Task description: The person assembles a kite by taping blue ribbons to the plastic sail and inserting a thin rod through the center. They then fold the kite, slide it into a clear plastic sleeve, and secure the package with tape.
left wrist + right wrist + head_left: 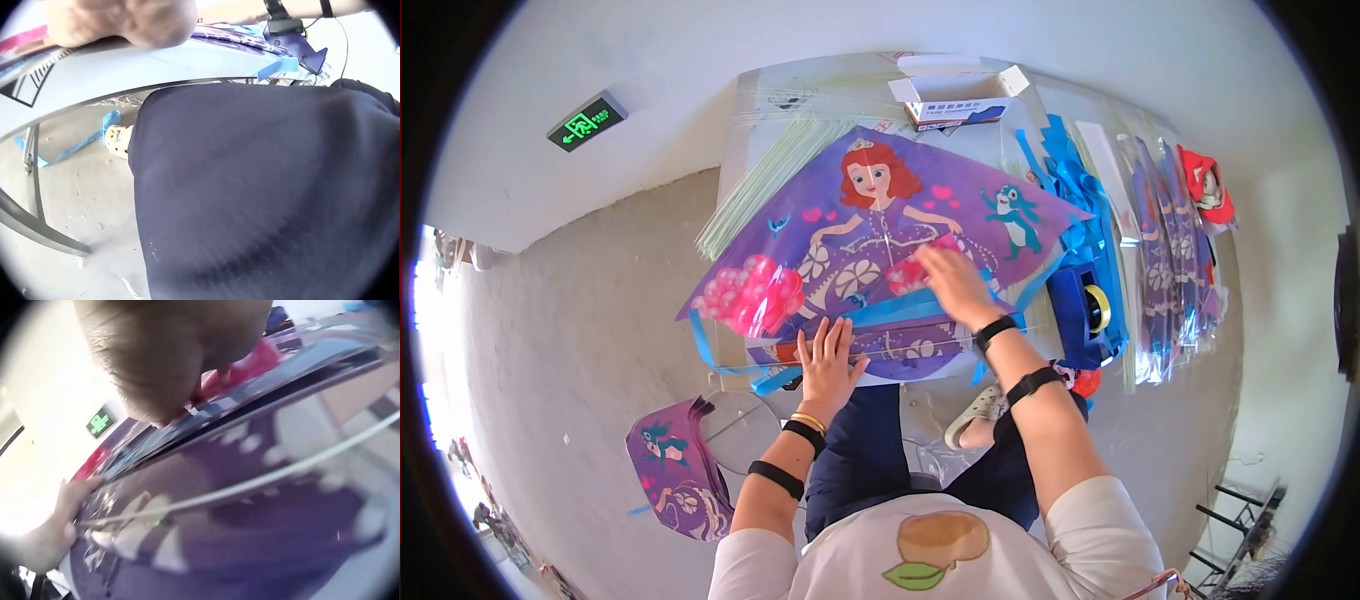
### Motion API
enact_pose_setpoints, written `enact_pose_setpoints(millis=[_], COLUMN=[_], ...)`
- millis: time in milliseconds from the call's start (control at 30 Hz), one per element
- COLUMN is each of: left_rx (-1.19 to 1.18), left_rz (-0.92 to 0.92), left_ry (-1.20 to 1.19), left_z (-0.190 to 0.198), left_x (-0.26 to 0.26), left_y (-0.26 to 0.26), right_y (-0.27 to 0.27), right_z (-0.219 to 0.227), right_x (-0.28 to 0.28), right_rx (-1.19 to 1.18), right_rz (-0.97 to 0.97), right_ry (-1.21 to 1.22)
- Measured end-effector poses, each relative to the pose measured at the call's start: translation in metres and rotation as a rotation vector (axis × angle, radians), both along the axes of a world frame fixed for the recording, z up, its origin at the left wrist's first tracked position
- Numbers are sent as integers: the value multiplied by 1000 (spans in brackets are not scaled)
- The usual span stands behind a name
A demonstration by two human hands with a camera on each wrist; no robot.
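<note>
A purple kite (870,215) printed with a red-haired princess lies spread on the table. My left hand (830,360) rests flat near its lower edge, fingers straight. My right hand (957,288) is over the lower middle of the kite, its bent fingertips pinching at a pink part beside a blue ribbon (890,308). Its palm partly hides those fingertips in the right wrist view. A thin pale rod (250,484) crosses the purple printed sheet below the hands. In the left wrist view, only part of the left hand (125,22) shows above the table edge.
Pale thin rods (765,185) lie at the table's left. An open white box (960,100) stands at the back. On the right are blue ribbons (1075,180), a blue tape dispenser (1080,318) and bagged kites (1175,250). More printed sheets (680,470) hang lower left.
</note>
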State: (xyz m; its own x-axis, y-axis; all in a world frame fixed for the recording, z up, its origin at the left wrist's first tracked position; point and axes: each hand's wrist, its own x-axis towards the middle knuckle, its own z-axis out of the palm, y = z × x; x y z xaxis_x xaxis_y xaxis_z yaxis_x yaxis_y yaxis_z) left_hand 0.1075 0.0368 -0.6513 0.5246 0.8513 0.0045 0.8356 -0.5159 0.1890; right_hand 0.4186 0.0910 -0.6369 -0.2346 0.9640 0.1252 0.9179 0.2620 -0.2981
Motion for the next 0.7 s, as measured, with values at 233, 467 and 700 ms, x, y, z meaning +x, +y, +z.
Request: enact_pose_setpoints(millis=[233, 467, 700], left_rx=[-2, 5, 24], left_rz=[-1, -5, 11], left_ry=[-23, -47, -43], left_z=[-1, -2, -2], left_x=[0, -2, -3], left_y=[2, 1, 0], right_y=[16, 51, -13], right_z=[1, 31, 69], right_x=[25, 11, 14], right_rx=[-20, 23, 280], right_rz=[-69, 65, 278], right_ry=[128, -191, -282])
